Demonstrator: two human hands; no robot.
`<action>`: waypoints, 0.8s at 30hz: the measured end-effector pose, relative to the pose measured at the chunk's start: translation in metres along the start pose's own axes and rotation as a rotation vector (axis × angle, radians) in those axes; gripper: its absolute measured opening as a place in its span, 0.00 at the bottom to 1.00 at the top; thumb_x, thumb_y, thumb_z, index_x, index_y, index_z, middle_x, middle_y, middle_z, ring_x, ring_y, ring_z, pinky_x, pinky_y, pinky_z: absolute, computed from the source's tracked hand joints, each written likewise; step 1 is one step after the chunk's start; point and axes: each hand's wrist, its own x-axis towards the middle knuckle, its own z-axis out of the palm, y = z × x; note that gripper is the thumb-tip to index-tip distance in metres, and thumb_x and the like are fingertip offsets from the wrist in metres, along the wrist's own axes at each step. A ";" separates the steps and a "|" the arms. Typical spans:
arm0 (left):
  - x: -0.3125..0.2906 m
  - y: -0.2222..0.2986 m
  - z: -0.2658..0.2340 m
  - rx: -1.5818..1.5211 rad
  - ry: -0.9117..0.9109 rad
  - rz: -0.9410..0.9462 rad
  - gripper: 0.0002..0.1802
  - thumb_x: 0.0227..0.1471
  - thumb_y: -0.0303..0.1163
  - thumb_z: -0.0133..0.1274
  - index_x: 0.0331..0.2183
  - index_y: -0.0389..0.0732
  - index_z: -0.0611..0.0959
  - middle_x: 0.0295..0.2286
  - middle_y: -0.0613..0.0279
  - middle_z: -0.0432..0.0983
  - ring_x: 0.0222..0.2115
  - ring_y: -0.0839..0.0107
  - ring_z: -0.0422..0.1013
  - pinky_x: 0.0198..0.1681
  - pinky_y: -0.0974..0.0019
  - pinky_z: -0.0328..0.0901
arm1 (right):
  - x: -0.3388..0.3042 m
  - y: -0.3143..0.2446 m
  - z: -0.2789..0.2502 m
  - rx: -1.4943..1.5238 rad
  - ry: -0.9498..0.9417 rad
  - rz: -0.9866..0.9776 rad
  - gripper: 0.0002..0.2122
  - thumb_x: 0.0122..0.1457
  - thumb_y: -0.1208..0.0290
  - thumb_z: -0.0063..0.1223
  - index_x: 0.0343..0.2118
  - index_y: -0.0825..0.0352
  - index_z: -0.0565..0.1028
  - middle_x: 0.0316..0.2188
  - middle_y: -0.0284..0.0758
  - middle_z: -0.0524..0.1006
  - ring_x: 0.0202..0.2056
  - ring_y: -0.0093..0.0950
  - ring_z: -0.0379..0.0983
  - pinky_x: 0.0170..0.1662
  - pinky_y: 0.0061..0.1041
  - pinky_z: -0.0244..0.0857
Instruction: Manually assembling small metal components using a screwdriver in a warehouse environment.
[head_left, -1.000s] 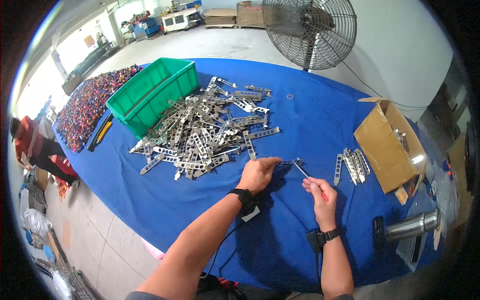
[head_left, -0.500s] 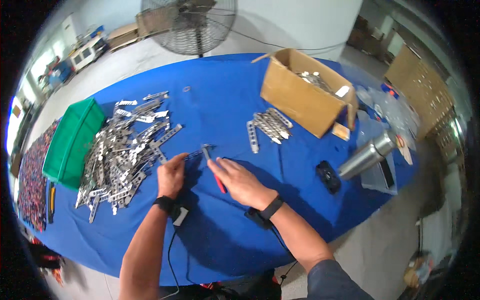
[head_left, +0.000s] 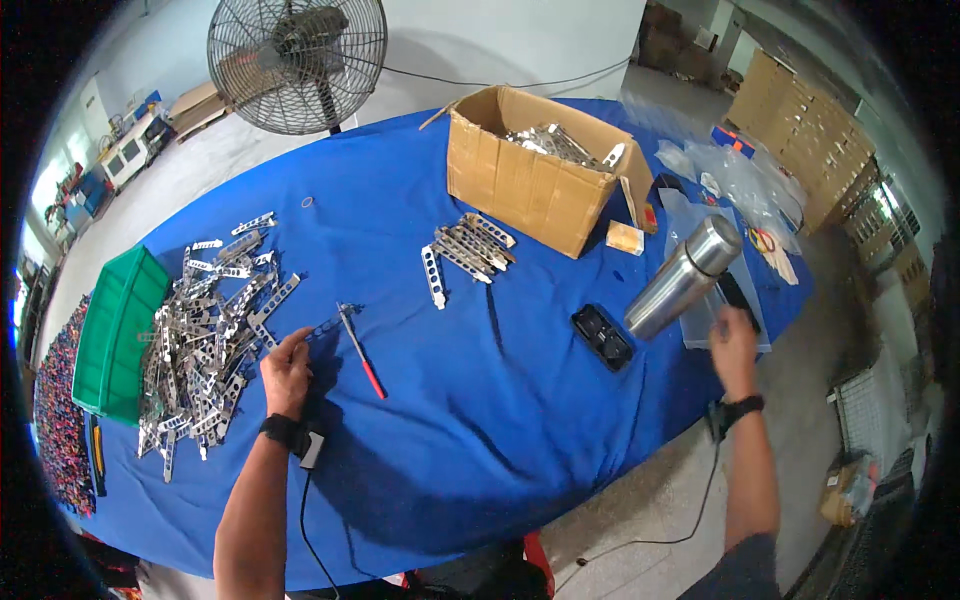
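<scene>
My left hand (head_left: 287,375) is closed on the end of a perforated metal strip (head_left: 324,327), held low over the blue cloth. Just right of it lies a slim tool (head_left: 361,352) with a grey shaft and a red handle end, touched by neither hand. A loose heap of similar metal strips (head_left: 205,355) spreads to the left. Far to the right, my right hand (head_left: 735,350) is at the near end of a flat black object (head_left: 738,303) on a clear plastic bag; blur hides whether its fingers grip anything. A steel flask (head_left: 683,280) lies beside that hand.
A cardboard box (head_left: 530,185) holding metal strips stands at the back. Several strips (head_left: 470,248) lie grouped before it. A black tray-like case (head_left: 602,337) is near the flask. The green bin (head_left: 115,340) is at far left; a fan (head_left: 298,60) stands behind the table.
My right hand has let go of the red-handled tool and moved far right to the black object. The tool now lies on the cloth. My left hand still holds the strip; the view has shifted right.
</scene>
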 end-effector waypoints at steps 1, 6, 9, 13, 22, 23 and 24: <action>0.000 0.001 0.003 -0.006 -0.007 -0.001 0.13 0.59 0.28 0.49 0.44 0.41 0.84 0.17 0.71 0.69 0.17 0.82 0.65 0.22 0.73 0.63 | 0.009 0.032 0.004 -0.054 0.070 0.016 0.15 0.55 0.71 0.57 0.44 0.70 0.74 0.41 0.49 0.75 0.46 0.47 0.71 0.50 0.41 0.64; 0.000 0.005 -0.005 0.078 -0.005 0.012 0.14 0.59 0.28 0.49 0.44 0.40 0.84 0.19 0.70 0.70 0.18 0.82 0.65 0.22 0.74 0.63 | 0.058 0.104 0.020 -0.097 -0.218 0.208 0.25 0.41 0.62 0.70 0.40 0.72 0.76 0.38 0.50 0.77 0.43 0.49 0.73 0.48 0.42 0.66; -0.003 0.009 -0.005 0.041 -0.007 -0.025 0.14 0.59 0.28 0.49 0.44 0.40 0.84 0.20 0.70 0.71 0.19 0.82 0.66 0.23 0.74 0.63 | 0.071 0.132 0.029 -0.013 -0.417 0.398 0.25 0.40 0.63 0.70 0.40 0.73 0.76 0.38 0.51 0.77 0.42 0.46 0.75 0.46 0.39 0.67; -0.002 0.006 -0.006 -0.021 0.000 -0.070 0.14 0.59 0.28 0.49 0.45 0.40 0.84 0.21 0.70 0.72 0.20 0.82 0.66 0.23 0.74 0.63 | 0.083 0.154 0.030 0.084 -0.449 0.508 0.30 0.37 0.61 0.71 0.41 0.77 0.75 0.38 0.49 0.79 0.37 0.40 0.77 0.41 0.36 0.69; -0.002 0.000 -0.007 0.013 -0.020 -0.047 0.15 0.59 0.29 0.48 0.46 0.39 0.83 0.22 0.71 0.72 0.19 0.84 0.65 0.22 0.76 0.61 | 0.092 0.174 0.035 0.071 -0.522 0.567 0.32 0.34 0.56 0.73 0.42 0.72 0.76 0.35 0.41 0.78 0.36 0.33 0.75 0.41 0.31 0.67; -0.002 -0.002 -0.007 0.006 -0.020 -0.051 0.15 0.59 0.29 0.48 0.46 0.39 0.83 0.22 0.72 0.72 0.19 0.84 0.65 0.22 0.76 0.61 | 0.092 0.175 0.033 0.075 -0.565 0.567 0.32 0.34 0.56 0.73 0.42 0.71 0.76 0.35 0.40 0.78 0.36 0.32 0.75 0.41 0.31 0.67; -0.001 -0.002 -0.009 0.008 -0.018 -0.050 0.15 0.59 0.29 0.48 0.46 0.39 0.83 0.22 0.72 0.72 0.19 0.84 0.65 0.22 0.76 0.61 | 0.092 0.171 0.033 0.078 -0.566 0.566 0.32 0.34 0.56 0.73 0.42 0.71 0.76 0.35 0.40 0.78 0.36 0.32 0.75 0.41 0.31 0.67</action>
